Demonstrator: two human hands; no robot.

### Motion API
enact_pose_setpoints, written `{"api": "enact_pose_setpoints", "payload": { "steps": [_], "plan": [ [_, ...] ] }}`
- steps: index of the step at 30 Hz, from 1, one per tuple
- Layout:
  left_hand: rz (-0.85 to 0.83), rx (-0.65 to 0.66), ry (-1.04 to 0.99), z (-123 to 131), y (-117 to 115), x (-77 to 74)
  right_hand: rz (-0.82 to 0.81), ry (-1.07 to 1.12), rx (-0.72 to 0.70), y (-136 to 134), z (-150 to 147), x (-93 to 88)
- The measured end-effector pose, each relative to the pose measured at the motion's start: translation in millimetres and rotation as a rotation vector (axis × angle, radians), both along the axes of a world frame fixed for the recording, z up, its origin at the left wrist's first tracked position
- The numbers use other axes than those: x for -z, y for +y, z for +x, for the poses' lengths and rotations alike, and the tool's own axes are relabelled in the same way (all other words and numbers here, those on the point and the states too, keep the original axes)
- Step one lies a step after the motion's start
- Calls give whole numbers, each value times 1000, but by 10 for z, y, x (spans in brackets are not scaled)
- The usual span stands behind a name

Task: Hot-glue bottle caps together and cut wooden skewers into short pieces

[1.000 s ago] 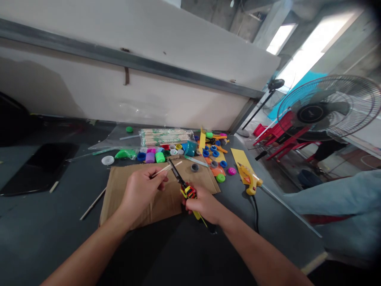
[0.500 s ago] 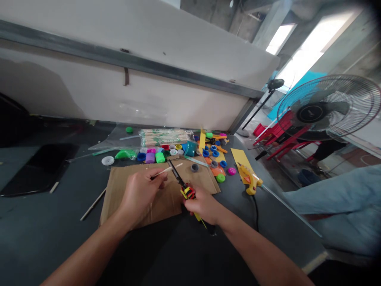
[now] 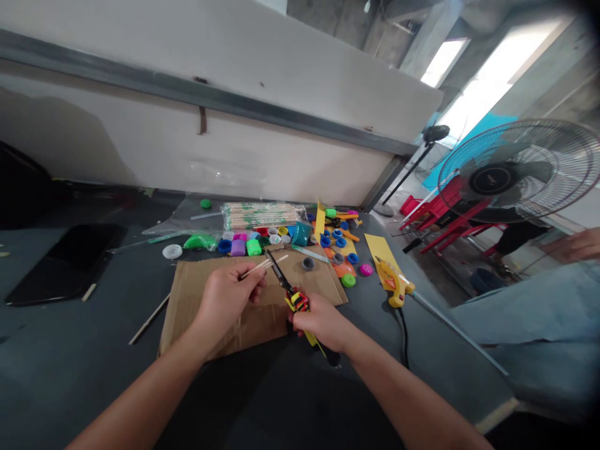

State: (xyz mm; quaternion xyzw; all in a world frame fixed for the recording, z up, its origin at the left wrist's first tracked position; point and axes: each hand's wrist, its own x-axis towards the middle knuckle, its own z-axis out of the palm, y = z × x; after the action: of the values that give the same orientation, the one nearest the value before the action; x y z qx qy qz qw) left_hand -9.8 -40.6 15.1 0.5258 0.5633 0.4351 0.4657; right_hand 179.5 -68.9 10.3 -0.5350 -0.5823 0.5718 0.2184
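Newly in view at the right edge, another person's hand [image 3: 569, 245] sits over a denim leg [image 3: 525, 312], apart from the work. The left hand [image 3: 227, 306] pinches wooden sticks [image 3: 263, 266] between thumb and fingers, just beside the scissors' black blades [image 3: 277, 270]; the right hand [image 3: 323, 322] curls closed around the yellow-and-red scissors grips [image 3: 297, 302] — both over a cardboard sheet [image 3: 201, 300] on the desk [image 3: 70, 350].

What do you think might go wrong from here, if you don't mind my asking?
The black-bladed scissors in the right hand point close to the left hand, so a slip might nick its fingers. A piece snipped from the thin wooden sticks could also spring away and land among the loose bottle caps, where it would be awkward to find.
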Motion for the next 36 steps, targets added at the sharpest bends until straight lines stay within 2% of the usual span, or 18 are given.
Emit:
{"api": "enact_pose_setpoints", "payload": {
  "steps": [3,5,8,10,19,22,24,26,28,30,33,36],
  "plan": [
    [136,-11,302,-22,-33,48,-61,54,14,13,12,-7],
    [289,-27,481,-44,-48,95,-82,80,10,16,24,-17],
    [542,-36,621,-76,-50,171,-80,105,-1,10,35,-21],
    [650,-27,669,-93,-42,210,-67,106,3,4,34,-18],
    [760,10,838,-142,-45,245,-19,5,-39,-12,31,1],
    [737,6,823,-140,-52,216,20,-12,-41,-11,39,19],
    [638,-1,757,-119,-54,176,19,-13,-39,-8,34,16],
    [446,13,596,-81,-54,128,2,5,-37,-4,24,7],
    [223,11,353,-33,-50,90,-8,30,-27,-1,13,2],
    [79,-23,151,11,-45,74,-6,41,-11,-1,6,7],
    [38,-54,92,40,-45,81,-20,45,4,-3,2,24],
    [104,-38,233,22,-52,84,-43,67,16,-3,-1,24]
  ]
}}
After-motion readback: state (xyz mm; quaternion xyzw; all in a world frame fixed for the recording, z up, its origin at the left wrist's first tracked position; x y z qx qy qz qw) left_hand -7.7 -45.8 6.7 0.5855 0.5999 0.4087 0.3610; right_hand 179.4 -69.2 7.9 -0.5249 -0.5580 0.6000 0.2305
